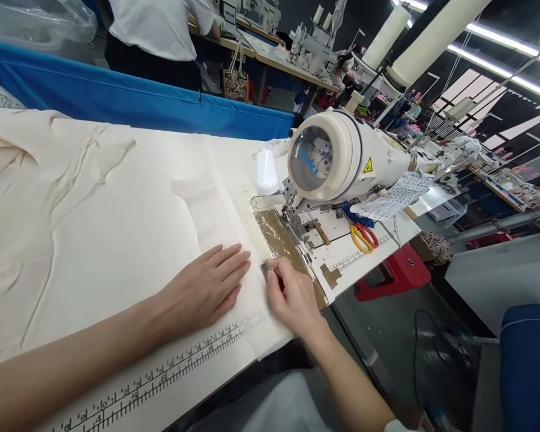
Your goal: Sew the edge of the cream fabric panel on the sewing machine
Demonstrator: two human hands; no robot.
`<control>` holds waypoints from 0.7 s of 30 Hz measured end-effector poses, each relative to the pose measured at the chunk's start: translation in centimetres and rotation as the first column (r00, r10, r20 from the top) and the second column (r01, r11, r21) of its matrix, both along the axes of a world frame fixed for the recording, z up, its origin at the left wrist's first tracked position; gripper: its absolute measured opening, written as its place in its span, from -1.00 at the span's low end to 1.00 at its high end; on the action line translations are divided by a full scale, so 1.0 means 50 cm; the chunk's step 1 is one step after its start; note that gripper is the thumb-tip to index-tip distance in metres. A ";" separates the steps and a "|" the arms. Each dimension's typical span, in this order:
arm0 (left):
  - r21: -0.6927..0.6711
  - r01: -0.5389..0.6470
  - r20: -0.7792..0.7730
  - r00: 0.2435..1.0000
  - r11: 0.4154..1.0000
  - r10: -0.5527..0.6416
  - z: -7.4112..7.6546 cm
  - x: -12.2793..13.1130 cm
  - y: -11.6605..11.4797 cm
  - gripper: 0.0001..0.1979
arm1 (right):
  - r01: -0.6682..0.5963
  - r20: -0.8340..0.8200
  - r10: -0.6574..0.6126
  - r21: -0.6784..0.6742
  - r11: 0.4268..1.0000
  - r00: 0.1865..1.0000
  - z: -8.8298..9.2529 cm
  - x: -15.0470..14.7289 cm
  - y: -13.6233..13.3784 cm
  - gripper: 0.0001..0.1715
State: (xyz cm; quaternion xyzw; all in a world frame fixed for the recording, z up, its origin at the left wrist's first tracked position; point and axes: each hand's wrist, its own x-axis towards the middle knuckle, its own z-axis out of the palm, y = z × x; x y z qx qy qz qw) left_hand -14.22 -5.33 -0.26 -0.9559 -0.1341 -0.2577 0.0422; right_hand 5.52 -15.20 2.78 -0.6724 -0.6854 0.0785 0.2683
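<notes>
My left hand (209, 288) lies flat with outstretched fingers on a pale fabric piece (202, 207), on the white table. Just right of it, my right hand (294, 294) pinches a small grey metal piece (265, 270) between thumb and fingers. Most of that piece is hidden, so its exact kind cannot be made out. The metal piece is at the fabric's right side, beside the brown plate (276, 234) of the sewing machine (337, 156). The machine's presser foot area stands just beyond my right hand.
Crumpled cream fabric (22, 198) covers the table's left side. A ruler scale (162, 379) runs along the front edge. Yellow-and-red-handled scissors (363, 237) lie right of the machine, near a patterned cloth (393, 198). Behind are a blue fabric barrier (139, 90) and a person (155, 30). A red stool (396, 273) stands below.
</notes>
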 end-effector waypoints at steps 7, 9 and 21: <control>0.025 0.048 -0.053 0.998 0.999 -0.046 -0.004 -0.007 0.006 -0.61 | -0.008 0.115 0.011 -0.028 1.000 0.993 -0.005 -0.021 0.020 -0.74; 0.019 0.039 -0.037 0.999 0.999 -0.038 -0.003 -0.006 0.004 -0.62 | -0.006 0.142 0.010 -0.031 1.000 0.990 -0.006 -0.022 0.019 -0.74; 0.016 0.019 -0.044 0.999 1.000 -0.019 0.006 -0.007 -0.004 -0.65 | -0.059 0.219 0.084 -0.120 0.991 0.972 0.014 0.010 -0.035 -0.76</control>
